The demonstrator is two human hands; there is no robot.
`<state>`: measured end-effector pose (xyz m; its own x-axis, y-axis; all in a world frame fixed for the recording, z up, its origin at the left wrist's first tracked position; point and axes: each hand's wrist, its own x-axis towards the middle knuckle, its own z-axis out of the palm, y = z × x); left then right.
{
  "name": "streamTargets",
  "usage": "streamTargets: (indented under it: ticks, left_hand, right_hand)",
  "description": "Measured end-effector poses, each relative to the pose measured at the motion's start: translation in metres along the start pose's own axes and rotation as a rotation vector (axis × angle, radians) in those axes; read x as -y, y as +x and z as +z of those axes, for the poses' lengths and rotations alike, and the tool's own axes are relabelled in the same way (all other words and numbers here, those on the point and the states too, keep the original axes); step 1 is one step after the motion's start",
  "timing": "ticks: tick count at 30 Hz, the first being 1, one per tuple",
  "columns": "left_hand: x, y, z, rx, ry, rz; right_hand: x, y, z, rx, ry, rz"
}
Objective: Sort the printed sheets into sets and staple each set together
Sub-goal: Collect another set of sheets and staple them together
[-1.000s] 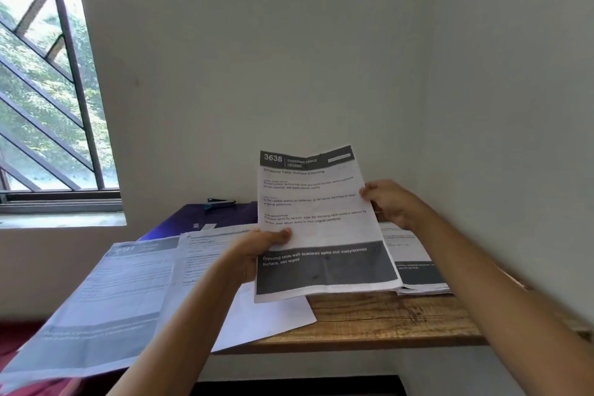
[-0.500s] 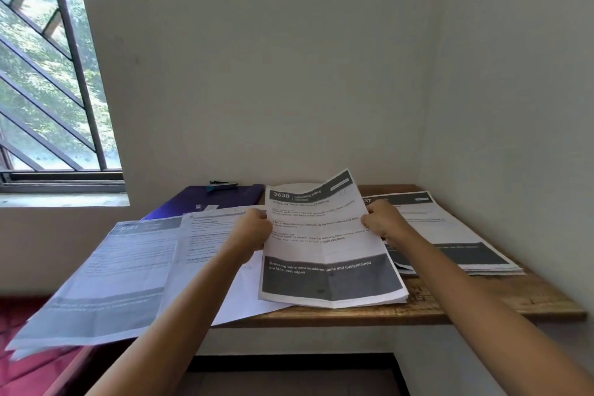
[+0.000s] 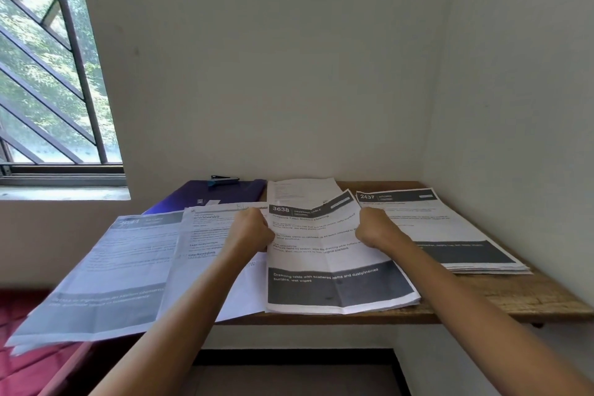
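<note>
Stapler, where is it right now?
In the head view the small black-and-blue stapler lies at the back left of the wooden table, on the purple folder by the wall, beyond the left hand.

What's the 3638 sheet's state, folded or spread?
Spread: 3638 sheet lies face up on the table, left hand and right hand gripping its sides; top edge buckled.

Wht sheets [image 3: 324, 254] w/ dark-grey bands; folder [image 3: 225, 194] prob. purple.

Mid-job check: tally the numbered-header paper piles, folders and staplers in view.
Numbered-header paper piles: 3 (3638 pile, 2437 pile, blurred left pile)
Purple folder: 1
Stapler: 1
Total: 5
</note>
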<state>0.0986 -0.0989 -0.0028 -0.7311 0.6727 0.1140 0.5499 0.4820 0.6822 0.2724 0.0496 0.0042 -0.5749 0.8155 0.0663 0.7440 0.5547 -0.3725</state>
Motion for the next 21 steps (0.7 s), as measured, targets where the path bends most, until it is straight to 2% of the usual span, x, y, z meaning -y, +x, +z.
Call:
streamTargets:
  ticks: [4,7,16,21]
  left_hand:
    - [0.0,0.007,-0.009,0.001,0.056,-0.011]
    - [-0.008,0.016,-0.021,-0.022,0.073,-0.005]
    - [-0.028,0.082,-0.032,0.116,-0.206,-0.144]
    - [-0.031,0.128,-0.023,0.175,-0.251,-0.188]
  right_hand:
    - [-0.001,0.004,-0.008,-0.03,-0.106,0.052]
    - [0.002,0.015,-0.026,-0.084,-0.086,0.023]
    - [0.019,0.099,-0.038,0.026,0.329,0.035]
    - [0.026,0.145,-0.019,0.083,0.396,0.084]
